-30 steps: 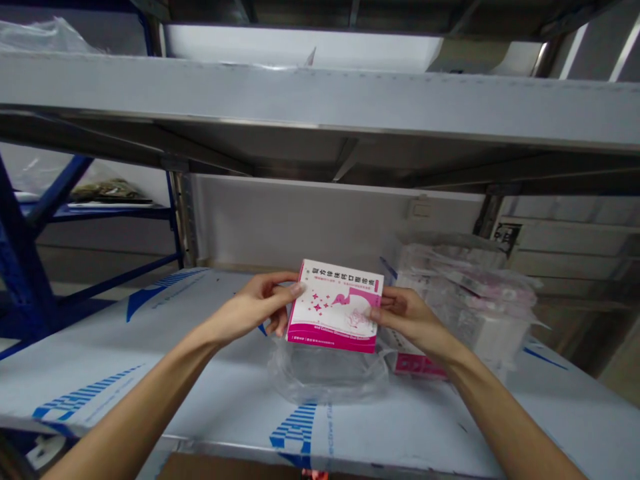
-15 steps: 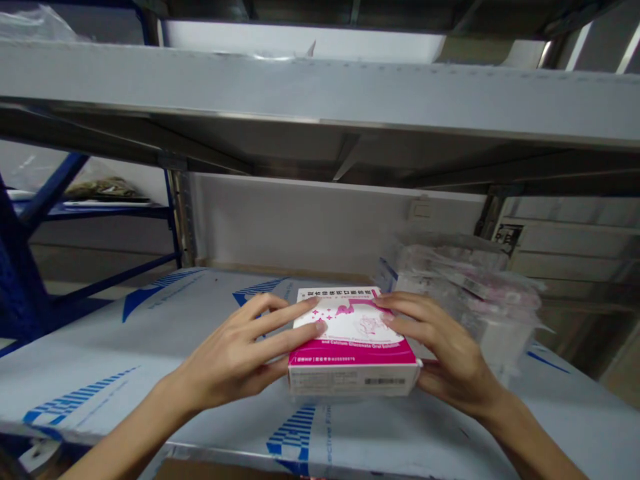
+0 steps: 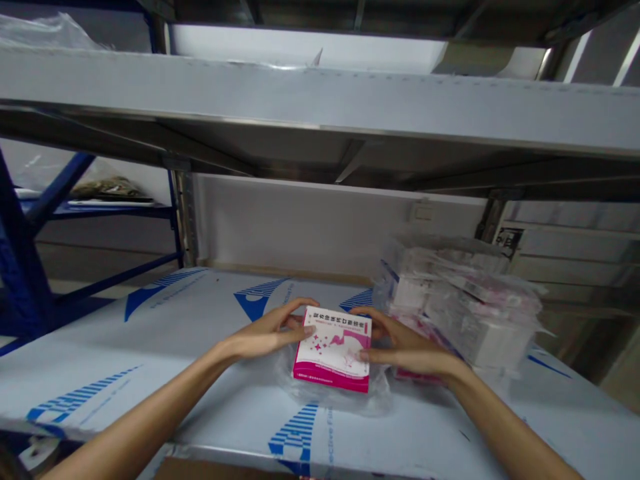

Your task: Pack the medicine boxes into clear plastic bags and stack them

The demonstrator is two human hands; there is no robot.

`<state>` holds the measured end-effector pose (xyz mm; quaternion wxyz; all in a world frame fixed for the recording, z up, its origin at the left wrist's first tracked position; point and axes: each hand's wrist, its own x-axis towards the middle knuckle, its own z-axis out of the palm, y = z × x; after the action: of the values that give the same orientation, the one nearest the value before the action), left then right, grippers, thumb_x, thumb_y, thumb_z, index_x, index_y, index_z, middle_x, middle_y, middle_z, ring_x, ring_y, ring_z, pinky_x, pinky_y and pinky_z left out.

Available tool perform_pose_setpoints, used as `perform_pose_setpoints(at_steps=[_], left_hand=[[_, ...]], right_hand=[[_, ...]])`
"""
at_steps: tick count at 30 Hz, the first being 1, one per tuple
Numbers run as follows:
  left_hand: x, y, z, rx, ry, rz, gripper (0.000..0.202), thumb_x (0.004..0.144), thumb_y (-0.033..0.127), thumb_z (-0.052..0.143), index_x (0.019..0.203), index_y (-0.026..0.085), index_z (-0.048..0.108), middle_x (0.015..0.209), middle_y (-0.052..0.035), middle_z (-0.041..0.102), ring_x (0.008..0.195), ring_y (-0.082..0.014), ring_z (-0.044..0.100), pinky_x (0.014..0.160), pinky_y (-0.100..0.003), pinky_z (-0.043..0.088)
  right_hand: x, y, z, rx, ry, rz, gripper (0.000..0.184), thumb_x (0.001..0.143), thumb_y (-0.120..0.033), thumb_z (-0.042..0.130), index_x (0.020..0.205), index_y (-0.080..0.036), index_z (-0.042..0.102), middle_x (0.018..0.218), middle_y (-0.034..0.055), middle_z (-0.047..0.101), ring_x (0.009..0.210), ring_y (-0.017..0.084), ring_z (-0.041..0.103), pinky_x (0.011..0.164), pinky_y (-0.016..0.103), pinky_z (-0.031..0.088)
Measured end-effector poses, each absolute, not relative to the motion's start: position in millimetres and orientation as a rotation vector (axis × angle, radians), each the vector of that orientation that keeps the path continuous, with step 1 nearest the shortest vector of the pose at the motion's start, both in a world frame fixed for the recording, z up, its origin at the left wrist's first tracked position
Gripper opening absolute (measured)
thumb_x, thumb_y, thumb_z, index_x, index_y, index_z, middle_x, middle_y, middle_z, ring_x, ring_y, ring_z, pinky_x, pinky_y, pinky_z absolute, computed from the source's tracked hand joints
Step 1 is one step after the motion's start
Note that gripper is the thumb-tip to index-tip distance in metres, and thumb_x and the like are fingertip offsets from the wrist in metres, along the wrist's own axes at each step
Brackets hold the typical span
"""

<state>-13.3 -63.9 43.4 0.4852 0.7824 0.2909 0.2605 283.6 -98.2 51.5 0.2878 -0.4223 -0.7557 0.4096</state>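
A white and magenta medicine box [image 3: 331, 360], printed with a pink figure and stars, is in the middle of the head view. My left hand [image 3: 273, 333] grips its left side, thumb over the top face. On the opposite side, my right hand [image 3: 407, 343] clasps the right edge, its thumb also on the printed face. Under and around the box spreads a clear plastic bag [image 3: 345, 404] on the film-covered shelf [image 3: 225, 400]. Whether the box rests fully on the bag, I cannot tell.
To the right, a pile of plastic-wrapped packages [image 3: 465, 300] stands on the shelf, with pink and white boxes close by my right hand. An upper shelf [image 3: 320, 97] crosses overhead. Blue rack posts [image 3: 23, 253] rise at the left.
The box has moved away from me and slightly left, carried in both hands, and has turned a little. Its front side face no longer shows, and the plastic bag beneath is more visible.
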Motion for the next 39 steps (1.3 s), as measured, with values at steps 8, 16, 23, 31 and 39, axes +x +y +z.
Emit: perform_pose_setpoints(at_steps=[8,16,23,31,39], left_hand=[[-12.5,-47.1,21.7,1.847,0.778,0.602,0.052,0.087,0.055,0.067,0.115,0.012,0.059,0.107,-0.0169,0.075,0.094,-0.0263,0.072,0.080,-0.038,0.055],[-16.1,-39.8,18.8,2.184,0.757,0.667,0.041,0.087,0.050,0.069,0.109,0.016,0.076,0.130,-0.0163,0.069,0.125,-0.0312,0.062,0.104,-0.049,0.048],[-16.8,-41.1,15.7,2.368,0.791,0.760,0.033,0.088,0.041,0.070,0.112,0.020,0.075,0.137,-0.0146,0.065,0.140,-0.0297,0.050,0.112,-0.052,0.043],[-21.3,-55.7,31.8,2.911,0.897,0.639,0.035,0.095,0.045,0.058,0.105,0.016,0.074,0.127,-0.0181,0.069,0.118,-0.0330,0.066,0.102,-0.051,0.050],[-26.4,-67.5,33.0,3.205,0.920,0.565,0.039,0.100,0.044,0.049,0.101,0.014,0.075,0.117,-0.0180,0.072,0.113,-0.0325,0.065,0.099,-0.051,0.052]], right_hand=[[283.6,-81.5,46.7,-1.230,-2.207,1.223,0.095,0.075,-0.039,0.082,0.155,-0.019,0.033,0.108,0.0096,0.076,0.091,0.019,0.072,0.071,0.027,0.057],[295.0,-62.3,42.5,-1.276,-2.222,1.155,0.082,0.067,-0.011,0.074,0.145,-0.024,0.050,0.098,0.0029,0.079,0.088,0.019,0.073,0.073,0.027,0.056],[283.7,-63.1,36.5,-1.400,-2.328,0.950,0.051,0.070,-0.015,0.072,0.120,-0.020,0.064,0.089,0.0030,0.077,0.078,0.019,0.071,0.063,0.026,0.051],[277.0,-83.4,39.2,-1.409,-2.175,0.856,0.015,0.077,-0.028,0.069,0.088,-0.020,0.063,0.067,-0.0002,0.066,0.060,0.015,0.058,0.052,0.025,0.041],[278.9,-101.8,39.2,-1.509,-2.004,1.010,0.021,0.064,-0.009,0.059,0.080,-0.018,0.068,0.061,-0.0010,0.065,0.059,0.015,0.059,0.055,0.025,0.042]])
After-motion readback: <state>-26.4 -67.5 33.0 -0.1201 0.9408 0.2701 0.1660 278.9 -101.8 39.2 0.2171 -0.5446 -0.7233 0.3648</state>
